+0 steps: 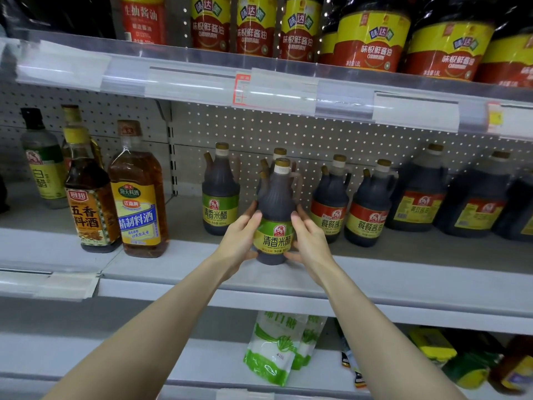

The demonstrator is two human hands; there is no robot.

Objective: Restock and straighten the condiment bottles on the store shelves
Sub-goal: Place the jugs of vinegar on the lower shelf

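step in hand: straightening. left hand (240, 241) and right hand (310, 241) grip the green-label vinegar bottle (275, 197), fingers wrapped at 9 and 3 o'clock, upright at the middle shelf (187, 269) front. next move, judged: seat it squarely before its twin (279, 153) at 12 o'clock.

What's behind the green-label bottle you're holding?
A second bottle: only its cap shows above the held bottle. Its body and label are covered.

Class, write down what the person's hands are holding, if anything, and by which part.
The left hand and right hand hold the dark, green-labelled plastic vinegar bottle by its lower body, one on each side of the label.
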